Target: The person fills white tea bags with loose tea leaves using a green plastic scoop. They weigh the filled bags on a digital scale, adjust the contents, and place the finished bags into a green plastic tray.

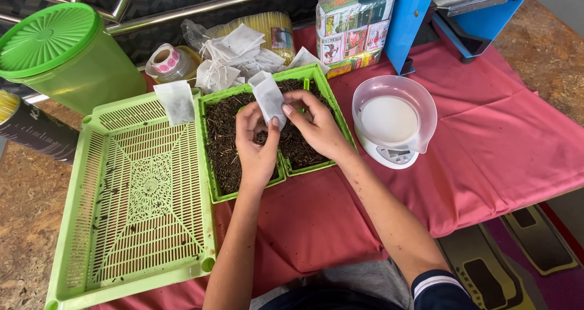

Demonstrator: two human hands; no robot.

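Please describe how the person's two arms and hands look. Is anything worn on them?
Both forearms are bare. The left hand and the right hand wear no gloves, and no rings or watch show. Only the right upper arm has a dark navy sleeve with thin white stripes.

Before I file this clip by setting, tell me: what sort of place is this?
Probably a small hand-packing table for loose tea. Both hands, left and right, hold a small white filter bag over green trays of dark loose leaf, with a kitchen scale and a pile of empty bags close by.
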